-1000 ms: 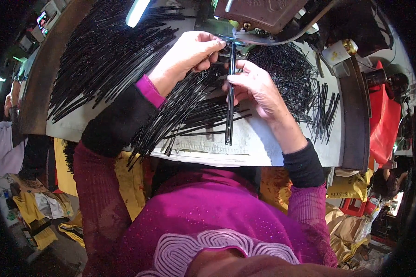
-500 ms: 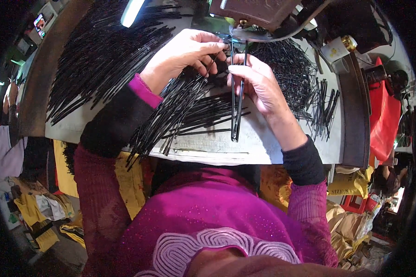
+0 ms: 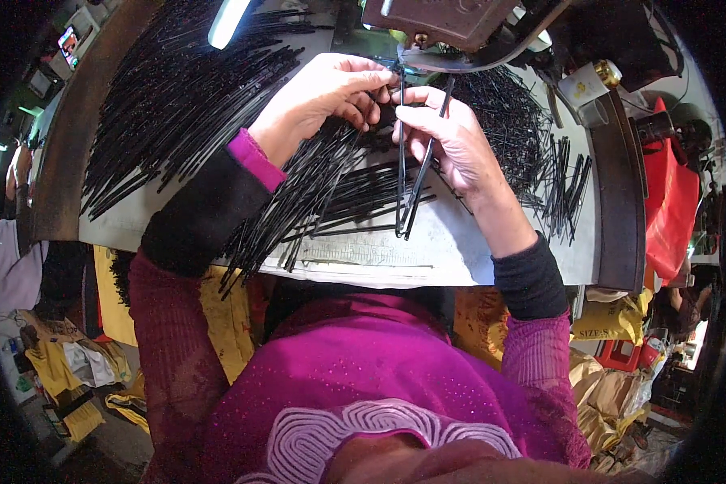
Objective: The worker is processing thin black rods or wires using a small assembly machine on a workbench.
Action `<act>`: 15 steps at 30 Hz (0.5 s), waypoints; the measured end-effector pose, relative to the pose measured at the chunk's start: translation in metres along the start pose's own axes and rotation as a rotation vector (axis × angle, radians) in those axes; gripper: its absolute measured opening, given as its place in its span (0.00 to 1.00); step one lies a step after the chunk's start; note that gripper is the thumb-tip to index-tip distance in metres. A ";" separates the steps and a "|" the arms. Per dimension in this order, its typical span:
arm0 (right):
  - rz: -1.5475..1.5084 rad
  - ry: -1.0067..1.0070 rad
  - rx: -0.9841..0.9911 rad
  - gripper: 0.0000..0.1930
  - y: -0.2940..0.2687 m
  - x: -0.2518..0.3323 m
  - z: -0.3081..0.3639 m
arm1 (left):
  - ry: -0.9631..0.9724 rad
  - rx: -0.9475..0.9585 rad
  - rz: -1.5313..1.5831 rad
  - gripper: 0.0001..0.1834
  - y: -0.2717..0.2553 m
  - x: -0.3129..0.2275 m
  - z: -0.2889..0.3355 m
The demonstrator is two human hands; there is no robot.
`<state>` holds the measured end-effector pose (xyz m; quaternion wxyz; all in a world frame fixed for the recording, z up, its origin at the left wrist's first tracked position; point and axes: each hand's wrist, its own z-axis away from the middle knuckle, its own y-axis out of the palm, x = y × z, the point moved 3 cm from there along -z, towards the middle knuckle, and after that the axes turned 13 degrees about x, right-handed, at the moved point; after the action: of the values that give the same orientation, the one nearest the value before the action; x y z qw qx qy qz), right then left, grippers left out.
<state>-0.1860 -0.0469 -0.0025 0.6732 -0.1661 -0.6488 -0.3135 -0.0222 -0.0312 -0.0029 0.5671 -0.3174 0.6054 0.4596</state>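
Note:
Slim black jointed rods, like umbrella ribs [image 3: 401, 181], hang in a narrow V, joined near the lower end. Around their upper part the fingers of my right hand [image 3: 453, 143] are closed, thumb against the left rod. My left hand [image 3: 319, 95] is pinched at the upper end of that rod, right by the working point of a brown machine head [image 3: 436, 22]. What exactly lies between its fingertips is partly hidden. Under and beside my left wrist spreads a heap of loose black ribs [image 3: 298, 194] on the pale worktop [image 3: 460, 262].
A large pile of black ribs [image 3: 194, 105] covers the left of the table; a tangled pile [image 3: 508, 121] lies behind my right hand. A small bundle [image 3: 567, 189] is farther right. Near the right edge stand a white can [image 3: 589, 83] and a red bag [image 3: 671, 210]. A bright lamp [image 3: 231, 20] hangs upper left.
The right rod's upper end has swung to the right, so the V is wider. Its lower end has shifted slightly up and left. My hands stay nearly in place.

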 end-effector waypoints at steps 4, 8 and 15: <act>0.013 -0.003 0.005 0.13 0.001 0.000 0.003 | -0.003 -0.022 0.016 0.12 0.002 -0.001 0.002; 0.035 -0.004 0.002 0.13 0.002 0.000 -0.001 | -0.025 0.013 -0.038 0.12 0.003 -0.002 0.001; 0.094 -0.015 -0.011 0.13 0.001 0.001 -0.005 | -0.043 -0.004 -0.130 0.14 0.002 -0.003 0.000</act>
<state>-0.1818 -0.0492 -0.0020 0.6814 -0.2021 -0.6436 -0.2839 -0.0237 -0.0306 0.0008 0.6081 -0.3474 0.5700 0.4297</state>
